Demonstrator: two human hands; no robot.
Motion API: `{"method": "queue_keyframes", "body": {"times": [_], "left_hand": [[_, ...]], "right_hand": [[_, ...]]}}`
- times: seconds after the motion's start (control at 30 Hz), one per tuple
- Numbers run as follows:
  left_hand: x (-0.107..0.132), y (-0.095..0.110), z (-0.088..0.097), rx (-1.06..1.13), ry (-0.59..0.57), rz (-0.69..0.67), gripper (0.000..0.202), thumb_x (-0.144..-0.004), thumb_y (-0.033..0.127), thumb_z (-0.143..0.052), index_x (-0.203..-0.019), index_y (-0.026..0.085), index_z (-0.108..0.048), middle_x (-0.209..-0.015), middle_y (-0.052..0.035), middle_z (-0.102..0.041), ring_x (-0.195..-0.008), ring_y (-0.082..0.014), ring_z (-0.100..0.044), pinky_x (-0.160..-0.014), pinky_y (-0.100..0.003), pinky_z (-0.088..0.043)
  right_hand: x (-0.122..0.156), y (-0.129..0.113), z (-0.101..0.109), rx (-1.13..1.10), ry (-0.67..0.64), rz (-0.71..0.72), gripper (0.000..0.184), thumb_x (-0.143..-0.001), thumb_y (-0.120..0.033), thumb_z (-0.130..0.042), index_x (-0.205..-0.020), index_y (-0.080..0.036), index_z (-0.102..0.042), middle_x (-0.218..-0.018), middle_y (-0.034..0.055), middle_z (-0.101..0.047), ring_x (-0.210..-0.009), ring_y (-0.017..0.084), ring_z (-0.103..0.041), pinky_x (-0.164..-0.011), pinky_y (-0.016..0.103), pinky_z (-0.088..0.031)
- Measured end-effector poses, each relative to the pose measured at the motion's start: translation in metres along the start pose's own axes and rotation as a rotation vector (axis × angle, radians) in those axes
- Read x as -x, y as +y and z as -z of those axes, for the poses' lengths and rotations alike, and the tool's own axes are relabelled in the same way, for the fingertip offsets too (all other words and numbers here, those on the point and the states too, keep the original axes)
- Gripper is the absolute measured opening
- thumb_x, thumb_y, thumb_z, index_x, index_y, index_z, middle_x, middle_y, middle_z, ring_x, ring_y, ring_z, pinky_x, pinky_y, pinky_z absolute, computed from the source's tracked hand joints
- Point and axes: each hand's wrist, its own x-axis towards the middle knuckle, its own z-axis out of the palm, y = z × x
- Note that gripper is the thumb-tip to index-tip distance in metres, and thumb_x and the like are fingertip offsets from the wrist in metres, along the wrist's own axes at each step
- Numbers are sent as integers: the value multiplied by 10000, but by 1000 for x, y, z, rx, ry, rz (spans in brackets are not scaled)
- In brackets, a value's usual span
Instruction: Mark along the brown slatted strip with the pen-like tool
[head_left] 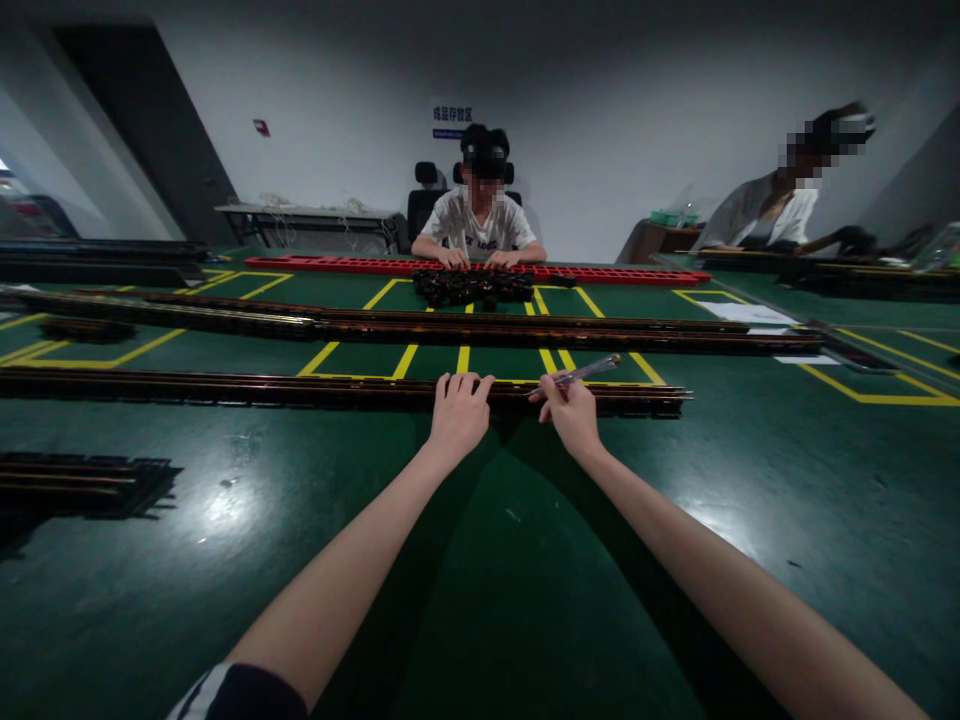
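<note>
Across the green table in front of me lies a long bundle of thin dark strips with shiny, coppery edges. My left hand is on it near the middle of the view, with the fingers curled over its far edge and the thumb to the right. My right hand is closed around a slim clear-handled tool, pen-like in shape. The handle's brassy end points up and to the right. The tool's other end is down at the strips, and its exact tip is hard to make out.
Beyond lies a second long row of strips. Farther back are a heap of small black parts and a red slotted rail, where a person works. Another bundle lies at left. A second person stands at right.
</note>
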Motion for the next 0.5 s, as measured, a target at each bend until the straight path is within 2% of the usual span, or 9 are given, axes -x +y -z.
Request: {"method": "queue_keyframes", "body": {"times": [0.5], "left_hand": [[-1,1,3,0,-38,33,436,-883,121,-354,-1262,150,-568,-1238,-138,-610,-1194,-278,-521,-1079,-512,-338]], "right_hand": [[0,0,1,2,-1,-22,463,-763,-641,-578,-784,-179,-550,-686,39,-682,-394,88,-519,-393,227,-444]]}}
